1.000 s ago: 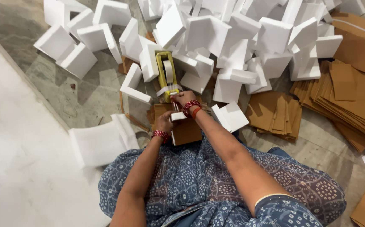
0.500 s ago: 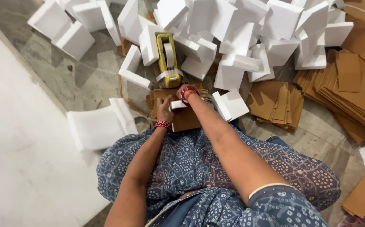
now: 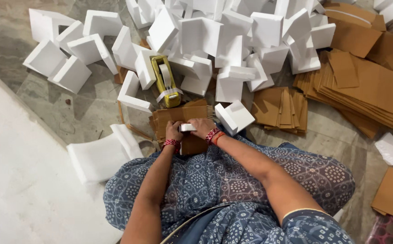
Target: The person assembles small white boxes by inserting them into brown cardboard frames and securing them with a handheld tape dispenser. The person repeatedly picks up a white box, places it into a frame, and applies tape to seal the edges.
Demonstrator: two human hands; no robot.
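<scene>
A mottled stone floor (image 3: pixel 83 113) spreads beneath her. Left hand (image 3: pixel 174 132) and right hand (image 3: pixel 202 127) have fingers clamped on a small white piece (image 3: pixel 187 128) over a brown box (image 3: pixel 185 118). At twelve o'clock lies a yellow tape dispenser (image 3: pixel 166 82), beyond it white foam blocks (image 3: pixel 232 40); cardboard sheets (image 3: pixel 364 86) at two o'clock.

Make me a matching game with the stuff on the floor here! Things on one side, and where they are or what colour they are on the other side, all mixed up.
Things:
1. tape dispenser
2. foam corner blocks
3. flat cardboard sheets
4. small white piece

Places or colours:
A. brown, stacked on the floor at the right of the picture
B. yellow, lying just beyond the hands
C. held between the left hand and the right hand
D. white, in a big heap at the top of the picture

Pairs: 1-B, 2-D, 3-A, 4-C
</scene>
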